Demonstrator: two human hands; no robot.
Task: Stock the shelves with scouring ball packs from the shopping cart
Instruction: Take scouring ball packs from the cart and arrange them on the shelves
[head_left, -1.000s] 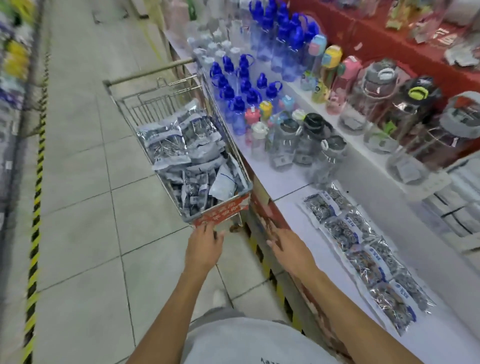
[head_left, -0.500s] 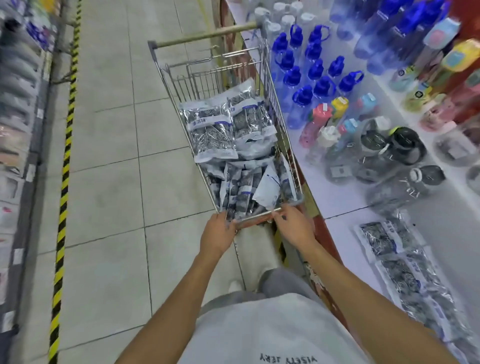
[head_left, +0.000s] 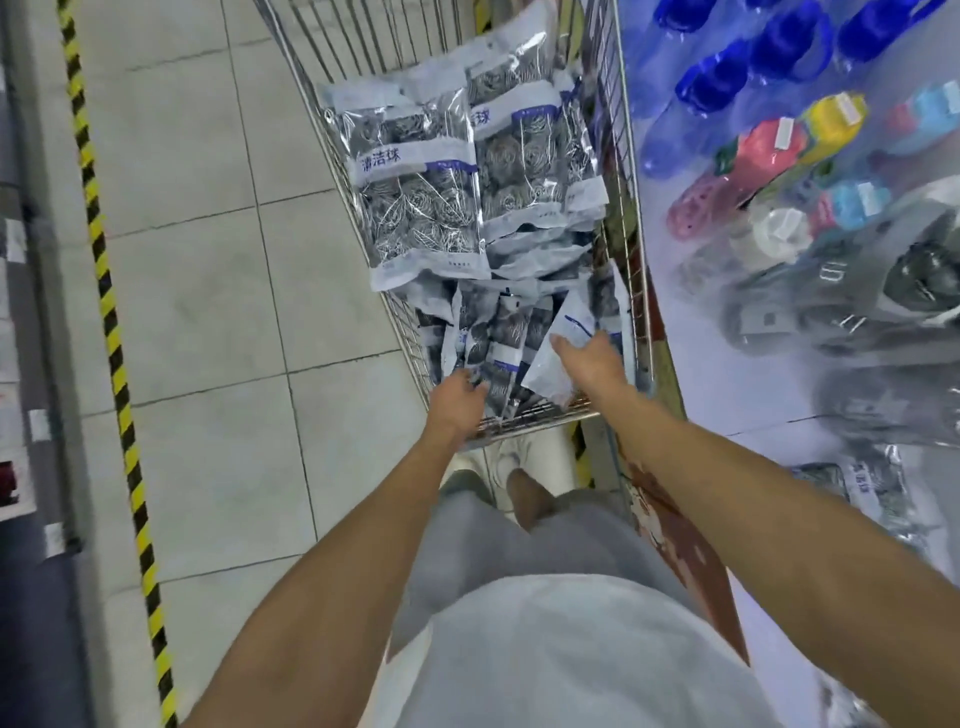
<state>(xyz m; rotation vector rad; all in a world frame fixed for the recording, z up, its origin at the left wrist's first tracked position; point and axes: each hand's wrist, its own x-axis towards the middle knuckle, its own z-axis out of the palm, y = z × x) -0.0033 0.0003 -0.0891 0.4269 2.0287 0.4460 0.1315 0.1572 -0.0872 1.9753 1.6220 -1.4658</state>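
A wire shopping cart stands in front of me, full of clear scouring ball packs with blue-and-white labels. Two lie flat on top and several stand upright at the near end. Both my hands are inside the cart over its near rim. My left hand is at the upright packs, its fingertips curled in among them and hidden. My right hand rests on a white-backed pack, thumb spread apart from the fingers. More of these packs lie on the white shelf at right.
The shelf beside the cart holds blue bottles, coloured bottles and dark jugs. A yellow-and-black stripe runs along the tiled floor at left, beside another shelf unit. My shoe is under the cart's near end.
My view has tilted down and closed in on the cart. Both hands went from the cart's near rim into the basket, onto the packs at the near end.
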